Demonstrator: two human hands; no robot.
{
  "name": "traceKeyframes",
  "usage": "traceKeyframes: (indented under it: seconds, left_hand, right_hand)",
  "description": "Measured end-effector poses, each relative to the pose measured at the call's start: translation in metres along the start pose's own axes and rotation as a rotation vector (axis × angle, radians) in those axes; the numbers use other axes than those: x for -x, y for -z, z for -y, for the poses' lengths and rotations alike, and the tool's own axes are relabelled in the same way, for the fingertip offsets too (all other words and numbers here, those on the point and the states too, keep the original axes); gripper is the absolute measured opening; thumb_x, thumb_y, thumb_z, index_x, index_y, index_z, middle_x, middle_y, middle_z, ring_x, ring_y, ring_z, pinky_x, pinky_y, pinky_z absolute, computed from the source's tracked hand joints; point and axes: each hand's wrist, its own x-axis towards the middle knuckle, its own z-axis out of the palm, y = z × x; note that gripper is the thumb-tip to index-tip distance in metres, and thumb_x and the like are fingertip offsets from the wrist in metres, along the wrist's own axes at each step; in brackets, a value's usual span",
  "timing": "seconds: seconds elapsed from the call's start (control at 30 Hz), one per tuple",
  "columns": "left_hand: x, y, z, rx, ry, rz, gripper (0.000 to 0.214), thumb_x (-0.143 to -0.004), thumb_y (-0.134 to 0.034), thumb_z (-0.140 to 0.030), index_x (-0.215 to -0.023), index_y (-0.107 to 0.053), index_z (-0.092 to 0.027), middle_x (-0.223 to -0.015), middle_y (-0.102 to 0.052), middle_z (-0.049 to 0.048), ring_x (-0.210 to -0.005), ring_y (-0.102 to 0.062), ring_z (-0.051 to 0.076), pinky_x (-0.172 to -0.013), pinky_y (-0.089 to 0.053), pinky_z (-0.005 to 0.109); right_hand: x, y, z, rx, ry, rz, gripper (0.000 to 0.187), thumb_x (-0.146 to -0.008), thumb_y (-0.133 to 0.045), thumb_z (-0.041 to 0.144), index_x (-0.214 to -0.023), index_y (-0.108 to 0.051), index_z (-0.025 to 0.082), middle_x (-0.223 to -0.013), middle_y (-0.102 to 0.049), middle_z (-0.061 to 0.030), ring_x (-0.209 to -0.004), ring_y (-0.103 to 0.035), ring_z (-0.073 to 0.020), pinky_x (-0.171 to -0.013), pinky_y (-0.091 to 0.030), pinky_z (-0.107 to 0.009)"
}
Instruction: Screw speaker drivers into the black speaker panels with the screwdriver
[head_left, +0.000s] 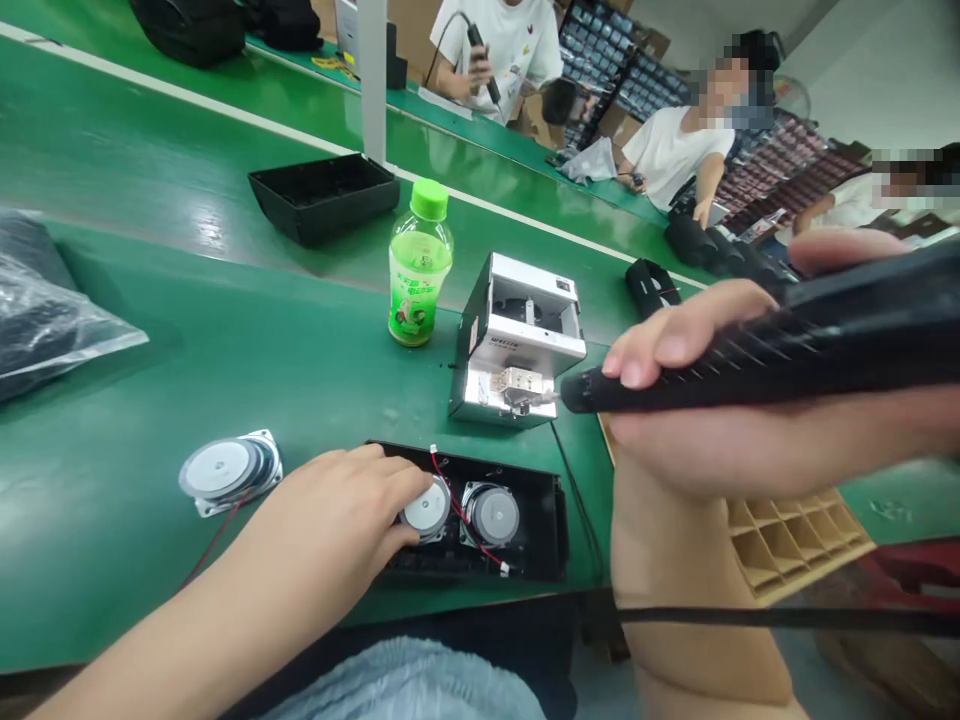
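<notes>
My left hand (341, 515) grips a round speaker (426, 508) inside a black plastic housing (540, 535). Beside it in the housing sits a second speaker (493, 515), with red and black wires and white plugs lying across. My right hand (712, 445) is wrapped around a black electric screwdriver (787, 345), held nearly level. Its tip is at the front outlet of a silver screw feeder (517, 340); whether a screw is on the bit I cannot tell. A loose speaker (229, 470) with a red wire lies on the table left of my left hand.
A green-capped drink bottle (420, 265) stands left of the feeder. Behind it is a black open case (326, 200); a plastic-wrapped dark item (52, 310) lies far left. A wooden divider tray (795, 540) is at lower right. Several people work across the green table (135, 420).
</notes>
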Motion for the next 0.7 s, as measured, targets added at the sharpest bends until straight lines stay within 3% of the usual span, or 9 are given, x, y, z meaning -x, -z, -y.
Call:
traceKeyframes:
  seconds: [0.17,0.37,0.53,0.6,0.7]
  left_hand:
    - [0.000,-0.003,0.003,0.003,0.003,-0.016,0.026,-0.096,-0.076,-0.023,-0.120,-0.081,-0.029,-0.126,-0.083,0.0083,-0.112,-0.078,0.038,-0.089,-0.061,0.054]
    - [-0.001,-0.002,0.002,-0.006,-0.009,-0.009,0.027,-0.095,-0.078,-0.023,-0.121,-0.081,-0.028,-0.128,-0.084,0.0087,-0.115,-0.078,0.041,-0.087,-0.063,0.055]
    - [-0.001,-0.003,0.003,-0.010,-0.007,-0.013,0.028,-0.095,-0.080,-0.023,-0.122,-0.082,-0.029,-0.126,-0.084,0.0065,-0.110,-0.079,0.038,-0.088,-0.064,0.055]
    - [0.000,-0.005,0.004,0.007,-0.014,-0.028,0.028,-0.096,-0.080,-0.023,-0.123,-0.082,-0.030,-0.125,-0.084,0.0054,-0.109,-0.079,0.035,-0.089,-0.064,0.054]
    - [0.002,-0.006,0.006,0.033,-0.024,-0.077,0.033,-0.095,-0.083,-0.026,-0.128,-0.081,-0.031,-0.128,-0.084,0.0053,-0.110,-0.079,0.034,-0.090,-0.063,0.050]
  right_hand:
    - [-0.008,-0.015,-0.011,0.106,0.095,-0.052,0.066,-0.091,-0.061,0.089,-0.109,-0.069,0.027,-0.065,-0.063,0.0009,-0.053,-0.064,-0.0190,-0.045,-0.048,-0.030]
    - [-0.024,-0.025,-0.030,0.067,0.312,-0.265,0.062,-0.107,-0.038,0.076,-0.111,-0.070,0.024,-0.058,-0.054,0.0041,-0.044,-0.052,-0.0147,-0.041,-0.039,-0.028]
    - [-0.028,-0.025,-0.038,0.008,0.343,-0.345,0.071,-0.106,-0.028,0.081,-0.105,-0.069,0.023,-0.050,-0.050,0.0064,-0.034,-0.046,-0.0140,-0.031,-0.032,-0.027]
    - [-0.023,-0.023,-0.033,-0.008,0.323,-0.363,0.071,-0.105,-0.029,0.081,-0.103,-0.070,0.024,-0.049,-0.050,0.0071,-0.033,-0.046,-0.0137,-0.030,-0.032,-0.026]
    - [-0.003,-0.019,-0.014,-0.058,0.260,-0.294,0.065,-0.100,-0.047,0.083,-0.105,-0.073,0.024,-0.053,-0.057,0.0057,-0.036,-0.050,-0.0150,-0.032,-0.038,-0.030]
